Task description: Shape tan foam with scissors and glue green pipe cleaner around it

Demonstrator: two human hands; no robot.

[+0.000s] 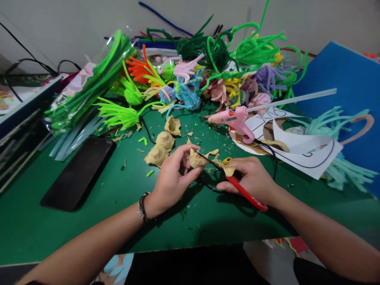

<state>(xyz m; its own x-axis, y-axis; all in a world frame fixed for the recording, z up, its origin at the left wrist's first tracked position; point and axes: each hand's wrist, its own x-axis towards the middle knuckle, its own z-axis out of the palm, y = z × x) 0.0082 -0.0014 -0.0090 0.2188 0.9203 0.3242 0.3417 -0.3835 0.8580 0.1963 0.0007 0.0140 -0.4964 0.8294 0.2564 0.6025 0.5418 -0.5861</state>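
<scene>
Forearms (89, 239): closest to my camera, both bare, reaching in from near left and near right over a green table (166, 233); a dark bracelet (143, 208) rings the left wrist.
Right hand (257, 178): I see it curled round the red-handled scissors (247, 194), blades pointing left.
Left hand (172, 174): thumb and fingers nearly closed, pinching a tan cardboard piece (196, 159).
Blades: across that piece, between the two hands; from here I cannot tell how far they are open.
Phone (78, 174): lying on the left, dark.
Bumpy cardboard (158, 152): just beyond the left hand, a hollow cup (173, 126) behind it, small green bits (150, 173) around.
Glue gun (234, 118): pink, right of middle, a pale stick (297, 98) out of its back; white paper (314, 158) to its right.
Pipe cleaners (118, 114): many-coloured bundles across the far side, with a clear bag (89, 81) of green ones far left.
Blue board (335, 75): far right, upright before the wall (89, 23).
</scene>
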